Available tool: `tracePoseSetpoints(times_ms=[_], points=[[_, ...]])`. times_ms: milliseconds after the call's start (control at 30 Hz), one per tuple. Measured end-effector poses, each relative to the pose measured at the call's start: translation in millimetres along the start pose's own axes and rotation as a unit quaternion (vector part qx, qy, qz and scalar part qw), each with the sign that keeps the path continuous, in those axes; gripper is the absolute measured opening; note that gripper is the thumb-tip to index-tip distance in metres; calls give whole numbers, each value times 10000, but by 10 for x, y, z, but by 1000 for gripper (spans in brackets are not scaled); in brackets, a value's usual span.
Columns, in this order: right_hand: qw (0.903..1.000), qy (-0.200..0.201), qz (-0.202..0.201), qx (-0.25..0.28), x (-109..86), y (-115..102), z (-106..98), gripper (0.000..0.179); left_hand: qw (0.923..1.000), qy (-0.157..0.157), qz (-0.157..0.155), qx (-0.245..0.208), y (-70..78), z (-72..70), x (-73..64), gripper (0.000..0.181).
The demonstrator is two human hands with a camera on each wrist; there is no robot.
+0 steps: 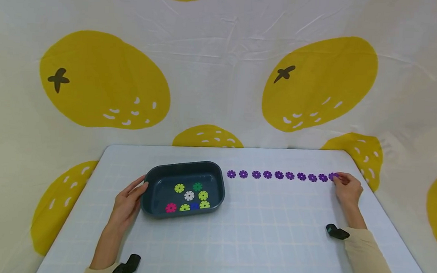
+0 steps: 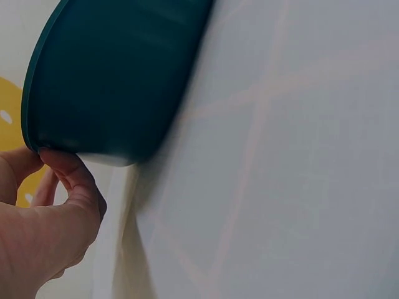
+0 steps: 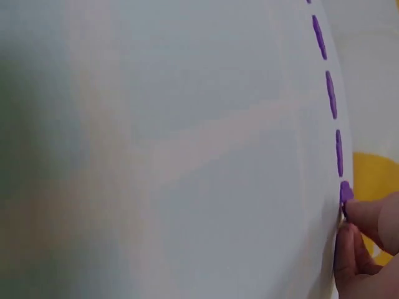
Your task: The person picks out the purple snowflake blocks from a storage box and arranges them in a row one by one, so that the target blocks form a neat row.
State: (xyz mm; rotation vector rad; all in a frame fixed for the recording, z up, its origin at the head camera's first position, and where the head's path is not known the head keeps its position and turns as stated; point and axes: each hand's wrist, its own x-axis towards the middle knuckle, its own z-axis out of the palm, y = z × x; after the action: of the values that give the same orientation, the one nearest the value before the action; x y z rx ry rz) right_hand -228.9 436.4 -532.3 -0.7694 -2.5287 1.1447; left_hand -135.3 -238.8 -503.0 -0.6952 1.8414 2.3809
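My left hand [image 1: 126, 204] grips the left end of a dark teal tray [image 1: 154, 210], thumb and fingers pinching its rim. In the left wrist view the fingertips are on the edge of the tray [image 2: 118, 81]. Inside it lie several notched flower-shaped discs, among them a pink disc [image 1: 170, 208], a white disc [image 1: 189, 195] and a green disc [image 1: 198, 187]. At the far right, my right hand [image 1: 348, 190] pinches a purple flower disc [image 1: 331, 176] at the end of a row. That purple disc [image 3: 346, 192] looks slightly tilted in the right wrist view.
Several purple discs [image 1: 278, 175] run in a line from beside the tray to my right hand, near the back of the white table [image 1: 256, 247]. Behind the table hangs a pale cloth [image 1: 222, 82] with yellow fruit shapes.
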Motion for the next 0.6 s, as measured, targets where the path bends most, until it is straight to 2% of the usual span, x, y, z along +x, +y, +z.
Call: tracePoseSetpoints(times_ms=[167, 300, 400, 433, 500, 533, 567, 600], points=[[9989, -232, -233, -330, 24, -1, -45, 36, 10000, -41, 12, -40, -12, 20, 13, 53], [9984, -319, -332, -325, 10, 24, -72, 40, 9999, -96, -67, 14, -22, 13, 20, 54], [9976, -274, -530, -359, -25, 27, -109, 42, 9990, -121, -94, 422, 7, -1, 11, 59], [9969, -227, -666, -359, -45, 24, -127, 42, 9978, -103, 3, 658, 26, -6, 3, 60], [9935, -91, -1072, -380, -87, 4, -165, 41, 9903, 16, 455, 1312, 72, -12, -21, 61], [9904, -20, -1330, -381, -110, -9, -186, 39, 9827, 111, 759, 1687, 97, -19, -33, 60], [9864, 40, -1601, -360, -135, -23, -206, 37, 9716, 226, 1127, 2069, 122, -25, -45, 56], [9807, 108, -1917, -360, -157, -37, -226, 34, 9555, 412, 1526, 2491, 147, -29, -58, 51]])
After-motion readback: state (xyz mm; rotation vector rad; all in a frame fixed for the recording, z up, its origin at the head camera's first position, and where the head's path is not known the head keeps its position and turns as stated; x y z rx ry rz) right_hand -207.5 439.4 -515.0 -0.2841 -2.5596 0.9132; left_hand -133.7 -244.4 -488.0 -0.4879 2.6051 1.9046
